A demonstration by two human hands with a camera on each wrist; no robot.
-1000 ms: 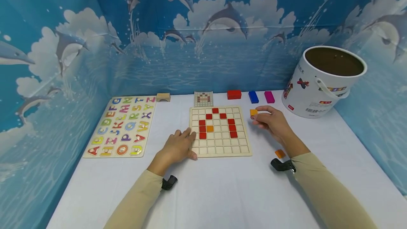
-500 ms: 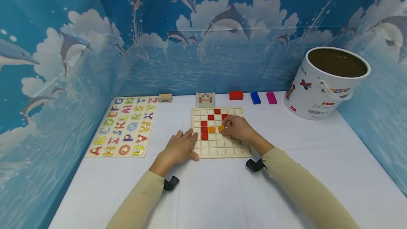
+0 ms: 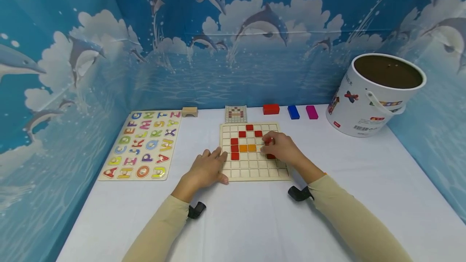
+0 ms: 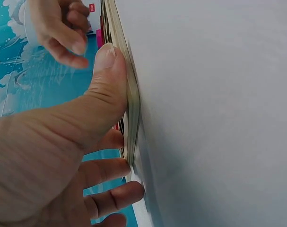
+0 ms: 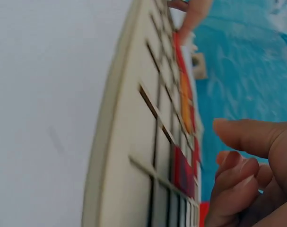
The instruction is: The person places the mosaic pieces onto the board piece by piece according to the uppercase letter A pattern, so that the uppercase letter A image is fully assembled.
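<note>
My left hand (image 3: 205, 170) rests at the left edge of the wooden grid board (image 3: 251, 174), fingers spread. In the left wrist view, its thumb (image 4: 105, 80) touches the board's side. Two orange tiles (image 3: 247, 148) sit side by side on the grid, with red tiles (image 3: 234, 148) left of them and others above and to the right. My right hand (image 3: 282, 147) hovers over the board's right part, partly hiding red tiles. The right wrist view shows its thumb (image 5: 247, 135) and fingers apart, with nothing between them. An orange sliver (image 3: 325, 174) shows beside the right forearm.
A pattern card (image 3: 236, 114) lies behind the board. Along the back are an arched wooden block (image 3: 189, 111), a red block (image 3: 271, 109), a blue block (image 3: 293, 112) and a magenta block (image 3: 311, 112). A white bucket (image 3: 358, 110) stands right; an alphabet board (image 3: 140, 144) lies left.
My right hand carried an orange tile leftward onto the board, set it beside the first orange one and let go, then drew slightly right. The left hand kept its place.
</note>
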